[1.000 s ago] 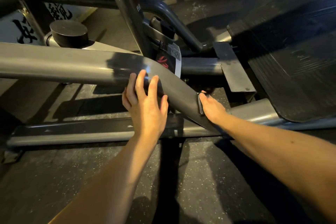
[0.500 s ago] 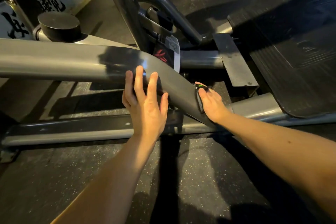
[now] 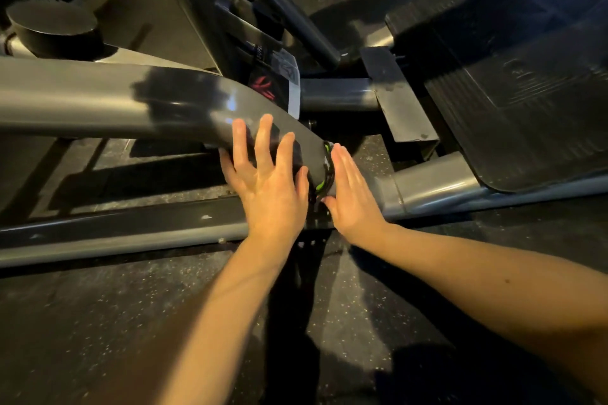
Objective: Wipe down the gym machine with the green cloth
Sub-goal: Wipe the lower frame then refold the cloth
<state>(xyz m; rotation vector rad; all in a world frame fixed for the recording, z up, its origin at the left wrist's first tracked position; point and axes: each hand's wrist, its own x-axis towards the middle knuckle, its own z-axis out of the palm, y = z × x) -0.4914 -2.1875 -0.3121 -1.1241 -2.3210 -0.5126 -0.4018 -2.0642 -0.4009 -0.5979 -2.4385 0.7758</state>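
- Your cloth (image 3: 324,171) shows bright green with black streaks.
- The machine tube (image 3: 98,99) before you is glossy grey.
- Its label (image 3: 263,87) bears a red mark.
- Your floor (image 3: 362,322) is black, pale-speckled.

A gym: grey steel machine frame (image 3: 98,99) at nine o'clock, ribbed footplate (image 3: 526,92) at two, speckled rubber floor (image 3: 98,322) at six.

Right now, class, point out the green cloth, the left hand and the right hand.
green cloth (image 3: 327,150): head view, green edge beside the right hand's fingers.
left hand (image 3: 269,189): head view, its back.
right hand (image 3: 354,202): head view, its back.
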